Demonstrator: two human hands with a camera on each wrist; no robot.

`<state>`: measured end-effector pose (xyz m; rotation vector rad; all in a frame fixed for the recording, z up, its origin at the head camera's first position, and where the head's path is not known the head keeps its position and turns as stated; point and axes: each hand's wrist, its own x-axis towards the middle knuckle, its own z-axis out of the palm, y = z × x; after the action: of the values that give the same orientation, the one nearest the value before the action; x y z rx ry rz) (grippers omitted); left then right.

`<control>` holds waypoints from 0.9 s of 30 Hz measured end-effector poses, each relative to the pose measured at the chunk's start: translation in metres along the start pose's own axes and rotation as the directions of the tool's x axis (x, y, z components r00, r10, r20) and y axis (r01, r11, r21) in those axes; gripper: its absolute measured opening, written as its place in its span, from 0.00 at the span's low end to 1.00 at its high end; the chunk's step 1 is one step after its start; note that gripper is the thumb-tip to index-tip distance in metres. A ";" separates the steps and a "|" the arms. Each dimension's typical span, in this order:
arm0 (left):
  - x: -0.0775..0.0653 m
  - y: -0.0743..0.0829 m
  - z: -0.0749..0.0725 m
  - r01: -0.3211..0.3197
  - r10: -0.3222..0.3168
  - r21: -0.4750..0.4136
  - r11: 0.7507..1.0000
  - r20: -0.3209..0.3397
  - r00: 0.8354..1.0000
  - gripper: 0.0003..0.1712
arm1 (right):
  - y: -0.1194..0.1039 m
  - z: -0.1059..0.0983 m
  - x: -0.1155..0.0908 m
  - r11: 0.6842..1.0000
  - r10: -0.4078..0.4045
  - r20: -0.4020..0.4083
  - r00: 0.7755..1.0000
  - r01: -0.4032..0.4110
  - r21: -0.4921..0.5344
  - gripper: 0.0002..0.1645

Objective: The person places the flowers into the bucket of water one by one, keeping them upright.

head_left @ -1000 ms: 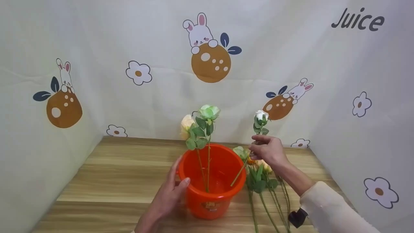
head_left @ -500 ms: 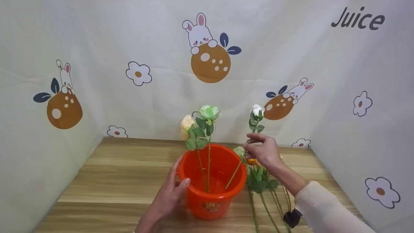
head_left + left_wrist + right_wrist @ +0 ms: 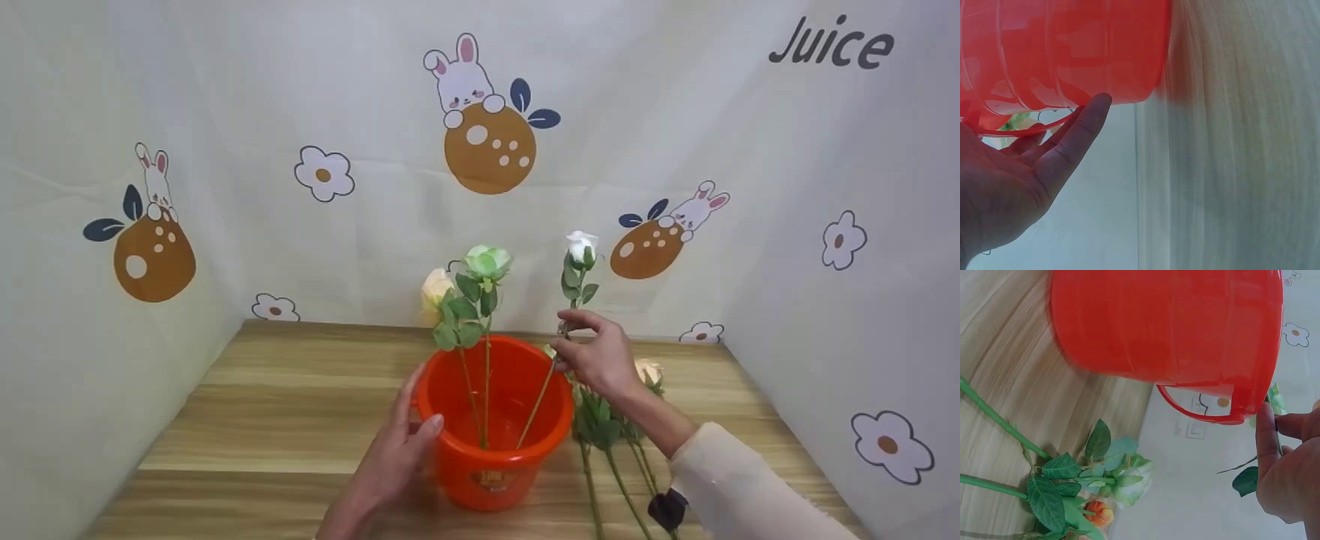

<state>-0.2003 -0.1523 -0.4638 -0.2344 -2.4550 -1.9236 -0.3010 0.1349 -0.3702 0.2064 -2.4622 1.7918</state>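
**Rabbit-print backdrop (image 3: 375, 97) and wood-grain worktop (image 3: 300, 390) around one red bucket (image 3: 480, 499)**

You have one red bucket upright on the worktop, near the middle of the head view. Your right grip (image 3: 600, 356) is narrow, pinching the stem of one white rose (image 3: 582, 247). That rose leans slightly, its bloom above your fingers and its lower stem slanting over the right side of the rim into the bucket; you cannot tell whether the stem end touches the bottom.

Your left grip (image 3: 397, 442) is wide, with thumb and fingers spread against the bucket's left side. In the left wrist view, one finger lies fairly straight on the outer wall, next to the handle (image 3: 1022, 133).

Two more roses stand in the bucket, close together: one green rose (image 3: 487, 262) and one cream rose (image 3: 436, 294), the cream one on the left. Their blooms and leaves rise above the rim.

Right of the bucket, you have at least three flowers lying on the worktop: one pale green rose (image 3: 1135, 481), one orange flower (image 3: 1099, 513) and one peach rose (image 3: 649, 373). Overlapping leaves keep you from an exact count.
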 end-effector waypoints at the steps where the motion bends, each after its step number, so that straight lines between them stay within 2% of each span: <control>1: 0.000 -0.001 0.000 -0.014 0.014 0.006 1.000 -0.001 1.000 0.42 | 0.000 0.001 0.000 1.000 -0.008 -0.002 1.000 0.008 -0.001 0.26; 16: 0.000 0.001 0.000 -0.016 0.016 -0.003 1.000 -0.009 1.000 0.42 | -0.007 0.015 -0.002 0.994 -0.042 -0.005 0.999 0.041 -0.106 0.25; 23: 0.000 0.001 0.000 -0.011 0.011 0.004 1.000 -0.012 1.000 0.43 | -0.007 0.027 -0.004 0.991 -0.090 0.007 0.996 0.090 -0.095 0.25; 27: -0.001 0.001 0.000 0.001 -0.001 -0.007 1.000 -0.004 1.000 0.43 | -0.008 0.034 -0.005 0.990 -0.091 0.028 0.995 0.093 -0.103 0.25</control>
<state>-0.1992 -0.1525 -0.4627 -0.2298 -2.4468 -1.9315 -0.2942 0.1007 -0.3740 0.3290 -2.5100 1.6288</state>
